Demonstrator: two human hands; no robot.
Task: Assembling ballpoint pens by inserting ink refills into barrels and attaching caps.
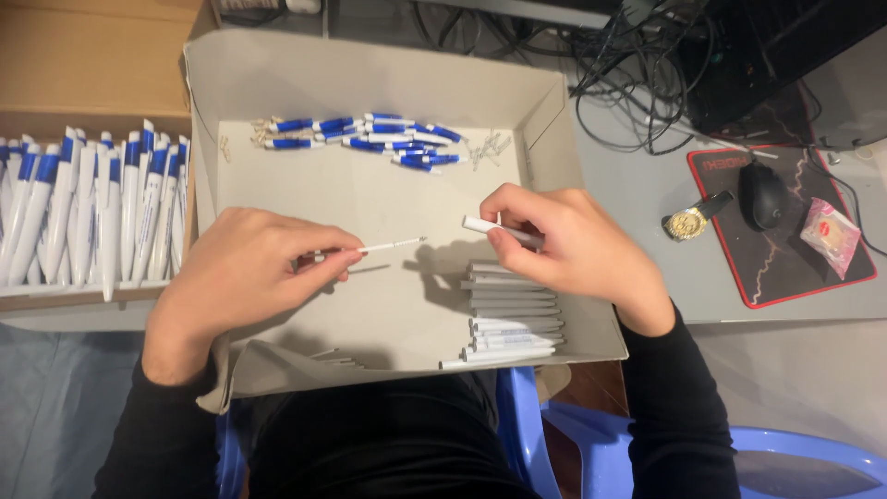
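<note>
Now the left hand (245,268) pinches a thin white refill (388,246) between thumb and forefinger, with its tip pointing to the right, toward the open end of the white pen barrel (499,229) that the right hand (564,245) holds. Both parts hang over the bare bottom of the shallow cardboard box (370,83) that rests on the person's lap, and a small gap is between them.

To do this step well, I think the refill should be kept in one line with the barrel, so the tip goes into the opening without scraping the edge. The grip on the refill sits far back; a hold nearer to the tip would likely give less wobble. The barrel should stay quiet while only the refill travels.

The left fingers are closed on the back end of the refill, wrist low over the box edge. The right fingers are curled around the barrel, closed on it, with its open end sticking out to the left, and the knuckles turned up.

Near the right hand lies a stack of white barrels (513,314). Blue and white parts (370,134) lie at the far side of the box, and finished pens (92,208) stand in a tray to the left.
</note>
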